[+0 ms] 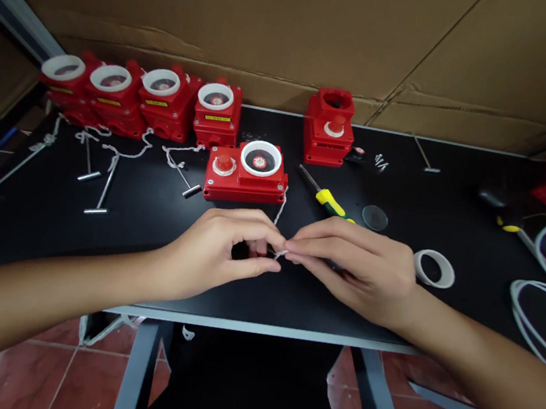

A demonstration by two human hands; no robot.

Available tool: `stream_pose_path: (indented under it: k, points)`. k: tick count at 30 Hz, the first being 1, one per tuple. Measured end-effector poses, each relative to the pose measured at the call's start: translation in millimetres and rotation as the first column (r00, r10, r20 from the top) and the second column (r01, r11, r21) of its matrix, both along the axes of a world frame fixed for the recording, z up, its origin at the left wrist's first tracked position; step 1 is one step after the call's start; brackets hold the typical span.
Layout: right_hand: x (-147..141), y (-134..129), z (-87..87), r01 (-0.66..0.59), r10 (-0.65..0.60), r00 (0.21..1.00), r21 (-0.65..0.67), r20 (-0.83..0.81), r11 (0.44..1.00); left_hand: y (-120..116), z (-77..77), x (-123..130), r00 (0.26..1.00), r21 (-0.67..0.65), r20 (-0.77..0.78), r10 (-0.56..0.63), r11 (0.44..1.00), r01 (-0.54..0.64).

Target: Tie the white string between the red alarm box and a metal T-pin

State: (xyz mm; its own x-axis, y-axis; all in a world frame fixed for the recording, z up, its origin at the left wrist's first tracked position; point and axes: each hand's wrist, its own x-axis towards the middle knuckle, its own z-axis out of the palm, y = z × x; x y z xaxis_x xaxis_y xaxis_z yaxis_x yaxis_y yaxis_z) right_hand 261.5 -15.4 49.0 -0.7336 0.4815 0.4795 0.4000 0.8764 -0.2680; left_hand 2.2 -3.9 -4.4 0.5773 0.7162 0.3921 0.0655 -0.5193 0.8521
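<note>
A thin white cord (pixel 281 254) bridges my two hands over the front of the black table. The fingertips of my right hand (pixel 355 264) are pinched together on it. My left hand (pixel 227 252) is curled, thumb and forefinger closing round the cord from the other side; its inner fingers are partly hidden, and a thin bit of metal may show there. Just behind my hands lies a red alarm box (pixel 245 191) with a white ring round its round window and a red button. A length of cord hangs from its right side down to my fingers.
Several red boxes (pixel 216 118) with corded metal hammers (pixel 100 200) stand at back left. Another red box (pixel 328 135) has no white ring. Around it lie a yellow-green screwdriver (pixel 330 202), screws (pixel 381 162), a glass disc (pixel 375 218), a white ring (pixel 447 274) and white cable (pixel 524 288).
</note>
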Motion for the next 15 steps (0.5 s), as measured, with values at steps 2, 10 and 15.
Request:
stream_pose_path:
  k: [2, 10, 15]
  points:
    - [0.1, -0.1, 0.7, 0.0, -0.001, 1.0, 0.024, 0.021, 1.0, 0.2, 1.3, -0.4, 1.0, 0.015, -0.023, 0.01, 1.0, -0.01]
    - [-2.6, -0.1, 5.6, 0.086, -0.085, 0.995, 0.033, -0.055, 0.996, -2.0, 6.4, -0.8, 0.999, -0.074, 0.045, 0.032, 0.997, -0.028]
    - [-1.0, 1.3, 10.4, 0.132, -0.13, 0.99, 0.035, -0.062, 0.991, 1.6, 4.1, -3.6, 0.998, 0.129, -0.039, 0.043, 0.991, -0.038]
